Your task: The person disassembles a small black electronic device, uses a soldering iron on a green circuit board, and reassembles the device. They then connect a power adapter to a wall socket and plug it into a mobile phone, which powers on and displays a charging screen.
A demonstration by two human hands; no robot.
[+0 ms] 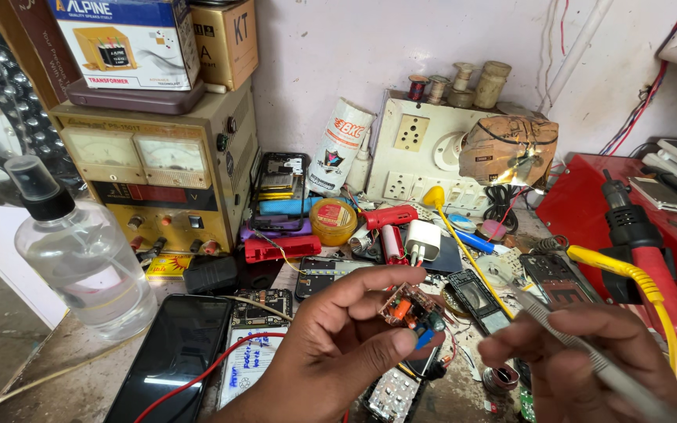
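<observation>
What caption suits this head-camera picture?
Left hand holds a small circuit board; right hand holds metal tweezers over a cluttered bench.

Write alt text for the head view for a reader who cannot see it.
The left hand pinches a small orange circuit board while the right hand holds metal tweezers beside it, over a cluttered workbench. A spray bottle, dark phone and yellow power supply sit left.

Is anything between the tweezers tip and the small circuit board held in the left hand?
Nothing visible. The left hand pinches the small circuit board above the clutter, and the right hand holds the tweezers beside it, with open air between tip and board.
</observation>
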